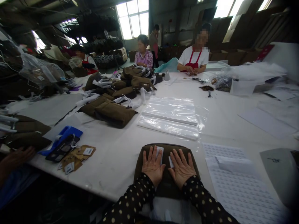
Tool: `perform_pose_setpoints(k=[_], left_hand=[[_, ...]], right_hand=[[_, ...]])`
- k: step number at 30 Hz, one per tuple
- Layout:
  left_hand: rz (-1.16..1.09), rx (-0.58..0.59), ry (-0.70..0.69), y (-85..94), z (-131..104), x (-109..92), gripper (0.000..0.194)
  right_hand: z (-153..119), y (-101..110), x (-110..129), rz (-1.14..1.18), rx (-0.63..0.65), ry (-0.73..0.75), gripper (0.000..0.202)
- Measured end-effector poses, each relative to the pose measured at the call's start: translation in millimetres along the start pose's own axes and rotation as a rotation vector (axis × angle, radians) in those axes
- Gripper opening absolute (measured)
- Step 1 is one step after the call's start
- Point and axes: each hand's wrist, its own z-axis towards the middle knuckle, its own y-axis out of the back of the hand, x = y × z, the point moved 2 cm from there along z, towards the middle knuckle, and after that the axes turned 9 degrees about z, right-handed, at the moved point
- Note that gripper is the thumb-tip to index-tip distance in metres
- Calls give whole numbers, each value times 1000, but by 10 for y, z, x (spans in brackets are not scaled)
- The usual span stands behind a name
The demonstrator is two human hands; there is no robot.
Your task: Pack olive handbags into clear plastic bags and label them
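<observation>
An olive-brown fabric bag (167,183) lies flat on the white table in front of me. My left hand (153,165) rests flat on its left half, fingers stretched out. On the right half my right hand (181,165) is pressed down with its fingers spread. Small white pieces, paper or wrapped straps, show beneath both hands: one white piece (160,153) by the left fingers, another white piece (171,161) by the right ones. Just beyond the bag lies a stack of clear plastic bags (170,113).
Brown bags (116,110) with white-wrapped handles are heaped at centre left. Kraft tags (78,157) lie beside a blue tape dispenser (66,137). Printed label sheets (235,174) lie to my right. A co-worker's hand (18,158) is at far left; other people sit across the table.
</observation>
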Motion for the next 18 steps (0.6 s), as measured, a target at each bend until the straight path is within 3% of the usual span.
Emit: perform_pose_setpoints(k=[3, 6, 9, 12, 15, 16, 18], left_hand=[[-48, 20, -29, -31, 23, 18, 65], [-169, -2, -72, 70, -80, 82, 65], [-352, -49, -52, 322, -229, 216, 62], [-509, -119, 16, 659, -210, 468, 59], [-598, -243, 100, 857, 187, 821, 41], [-619, -243, 105, 843, 415, 929, 32], [-629, -129, 55, 675, 977, 1080, 22]], right_hand=[[20, -8, -6, -6, -13, 14, 59], [-53, 70, 35, -6, -35, 42, 59], [-185, 264, 30, 33, -89, 5, 64], [-247, 577, -179, 110, -159, -49, 68], [-49, 851, -633, 214, -203, -57, 63], [91, 889, -805, 257, -206, -49, 61], [461, 848, -1118, 348, -195, -31, 54]])
